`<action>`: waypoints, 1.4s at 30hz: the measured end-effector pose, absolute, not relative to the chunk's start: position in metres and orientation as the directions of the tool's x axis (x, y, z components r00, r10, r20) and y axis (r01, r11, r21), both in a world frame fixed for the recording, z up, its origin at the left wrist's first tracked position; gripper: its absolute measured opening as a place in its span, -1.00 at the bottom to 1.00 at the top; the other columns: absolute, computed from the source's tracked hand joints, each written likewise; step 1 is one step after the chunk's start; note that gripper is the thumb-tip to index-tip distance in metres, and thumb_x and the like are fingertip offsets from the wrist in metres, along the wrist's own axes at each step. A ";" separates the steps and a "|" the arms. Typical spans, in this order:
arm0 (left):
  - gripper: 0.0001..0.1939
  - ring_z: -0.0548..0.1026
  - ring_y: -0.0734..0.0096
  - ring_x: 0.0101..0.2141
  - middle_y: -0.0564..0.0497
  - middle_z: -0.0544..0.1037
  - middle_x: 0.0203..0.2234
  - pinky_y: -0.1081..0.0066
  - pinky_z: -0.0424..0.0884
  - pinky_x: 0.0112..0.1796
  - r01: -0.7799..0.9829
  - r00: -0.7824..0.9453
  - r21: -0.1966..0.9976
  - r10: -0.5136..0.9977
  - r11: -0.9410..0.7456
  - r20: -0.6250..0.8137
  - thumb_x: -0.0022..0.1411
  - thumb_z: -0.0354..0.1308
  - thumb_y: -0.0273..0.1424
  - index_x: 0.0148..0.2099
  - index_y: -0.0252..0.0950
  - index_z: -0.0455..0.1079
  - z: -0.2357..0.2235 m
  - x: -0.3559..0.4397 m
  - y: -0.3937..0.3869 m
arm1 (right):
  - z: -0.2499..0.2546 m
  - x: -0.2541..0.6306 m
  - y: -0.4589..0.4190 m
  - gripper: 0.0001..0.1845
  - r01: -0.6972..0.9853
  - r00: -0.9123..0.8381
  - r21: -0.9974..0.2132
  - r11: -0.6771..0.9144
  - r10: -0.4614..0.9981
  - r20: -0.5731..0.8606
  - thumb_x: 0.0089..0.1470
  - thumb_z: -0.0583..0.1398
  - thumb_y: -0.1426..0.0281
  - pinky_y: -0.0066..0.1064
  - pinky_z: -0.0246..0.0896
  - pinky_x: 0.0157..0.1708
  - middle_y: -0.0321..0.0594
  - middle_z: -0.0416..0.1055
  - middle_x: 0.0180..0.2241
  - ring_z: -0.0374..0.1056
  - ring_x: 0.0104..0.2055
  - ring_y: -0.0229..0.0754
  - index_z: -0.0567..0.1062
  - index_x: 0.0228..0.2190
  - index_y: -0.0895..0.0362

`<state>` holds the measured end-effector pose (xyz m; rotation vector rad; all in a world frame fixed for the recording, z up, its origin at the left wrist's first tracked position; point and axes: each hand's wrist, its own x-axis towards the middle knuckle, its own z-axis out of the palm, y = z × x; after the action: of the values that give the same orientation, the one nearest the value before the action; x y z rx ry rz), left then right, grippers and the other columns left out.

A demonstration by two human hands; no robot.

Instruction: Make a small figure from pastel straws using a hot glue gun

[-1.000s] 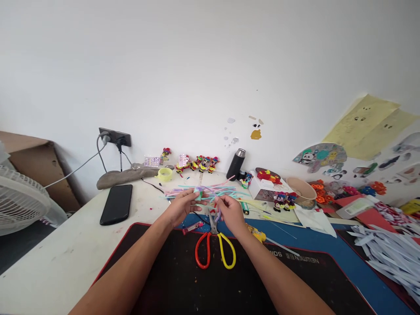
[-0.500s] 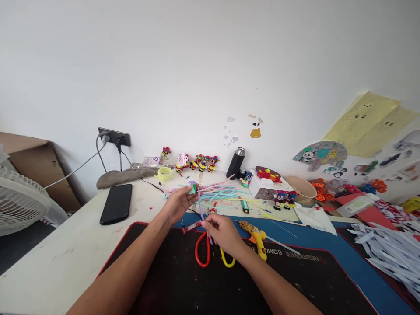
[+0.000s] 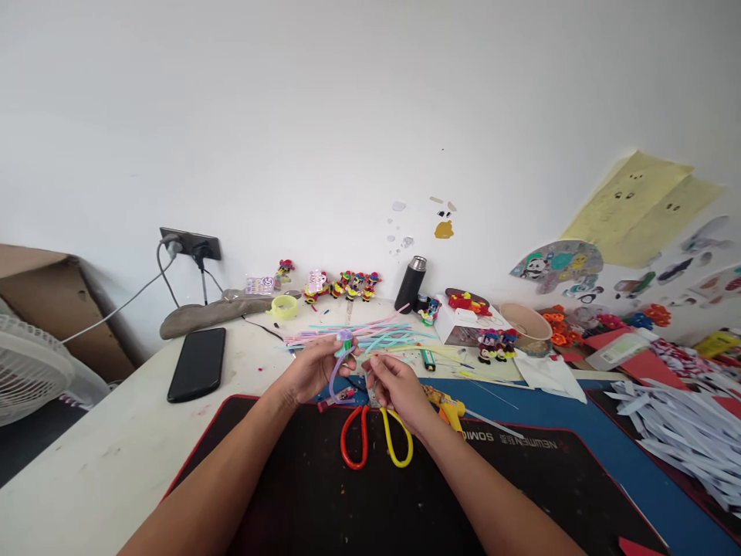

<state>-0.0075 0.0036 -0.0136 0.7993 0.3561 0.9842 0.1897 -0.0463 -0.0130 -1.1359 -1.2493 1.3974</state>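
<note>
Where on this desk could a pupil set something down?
Probably the white desk left of and in front of the phone, and the black mat between the forearms, nearer than the scissors, with only specks on it. It is crowded beyond both hands: fuzzy stems, figures, flask.

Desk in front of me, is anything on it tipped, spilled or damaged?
The black cylindrical flask with a silver top appears to lean right, though lens distortion may explain that. Small pale scraps dot the black, red-edged mat. I see no clear spill or damage.
</note>
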 end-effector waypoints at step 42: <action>-0.71 0.05 0.76 -0.76 0.13 0.41 -0.59 0.60 -0.17 -0.71 -0.495 0.580 0.821 0.812 0.286 0.067 0.19 0.34 -0.21 -0.24 -0.35 0.46 -0.018 -0.003 0.003 | 0.005 0.169 -0.049 -0.55 -0.290 -0.195 -0.945 -0.150 0.976 -0.095 -0.06 0.47 0.10 -0.54 -0.30 -0.72 -0.42 0.38 -0.59 0.02 -0.73 -0.48 0.45 -0.38 0.14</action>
<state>-0.0031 0.0026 -0.0182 0.9212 0.4020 0.9052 0.1690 -0.0490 0.0047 -0.9730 -1.0382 1.5621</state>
